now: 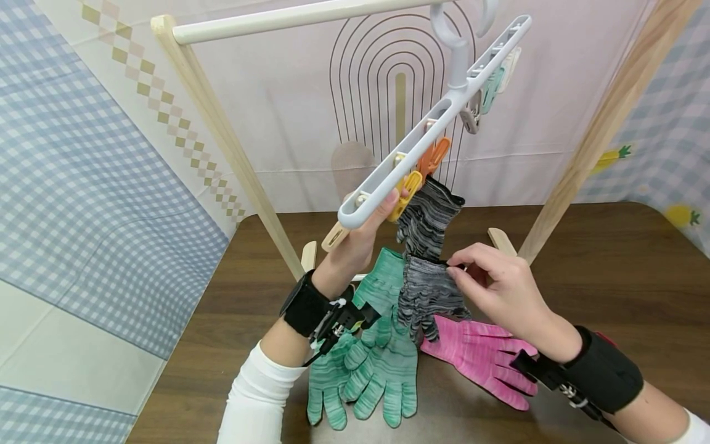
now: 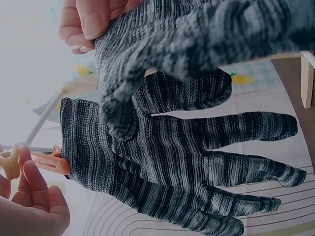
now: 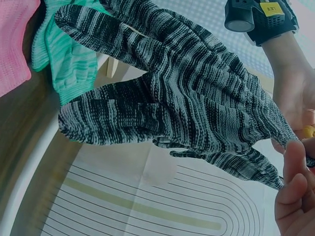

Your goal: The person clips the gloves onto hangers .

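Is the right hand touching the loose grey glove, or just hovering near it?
Touching. In the head view the right hand pinches the cuff edge of the loose grey glove between thumb and forefinger; the left wrist view shows the same fingers on the cuff.

head view down over the table (image 1: 610, 259); both wrist views close on the shared grey glove (image 2: 172, 162)

White sleeves (image 1: 255, 394) cover both forearms; each wrist wears a black strap (image 1: 604, 370) carrying a small black camera (image 1: 344, 320) with wires.
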A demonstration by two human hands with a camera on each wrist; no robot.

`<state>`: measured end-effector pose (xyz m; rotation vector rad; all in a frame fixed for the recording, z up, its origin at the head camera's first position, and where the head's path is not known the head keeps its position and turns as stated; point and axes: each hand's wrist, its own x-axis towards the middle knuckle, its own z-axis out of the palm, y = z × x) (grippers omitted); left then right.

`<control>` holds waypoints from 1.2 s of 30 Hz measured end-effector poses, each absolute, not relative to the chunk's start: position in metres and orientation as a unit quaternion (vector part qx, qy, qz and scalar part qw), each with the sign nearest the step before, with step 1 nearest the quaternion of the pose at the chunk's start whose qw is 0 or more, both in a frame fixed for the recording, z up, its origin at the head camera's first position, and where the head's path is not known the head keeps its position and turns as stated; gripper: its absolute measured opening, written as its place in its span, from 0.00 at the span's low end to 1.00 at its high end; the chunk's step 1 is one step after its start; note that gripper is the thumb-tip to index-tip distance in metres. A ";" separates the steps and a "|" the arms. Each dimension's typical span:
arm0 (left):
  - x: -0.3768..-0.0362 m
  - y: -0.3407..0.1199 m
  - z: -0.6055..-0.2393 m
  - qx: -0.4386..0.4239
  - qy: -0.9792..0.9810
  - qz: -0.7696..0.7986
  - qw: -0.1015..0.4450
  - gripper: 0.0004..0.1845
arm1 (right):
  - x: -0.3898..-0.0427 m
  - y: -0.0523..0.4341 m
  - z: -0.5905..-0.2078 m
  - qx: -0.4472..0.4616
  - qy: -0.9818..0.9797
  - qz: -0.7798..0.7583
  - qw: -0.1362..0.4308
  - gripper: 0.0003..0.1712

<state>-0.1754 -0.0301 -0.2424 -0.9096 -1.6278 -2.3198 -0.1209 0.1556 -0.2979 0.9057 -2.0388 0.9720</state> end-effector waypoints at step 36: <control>-0.175 -0.024 -0.245 -0.296 -0.519 -0.797 0.086 0.20 | -0.124 0.143 -0.278 0.319 -0.766 0.396 0.392 0.09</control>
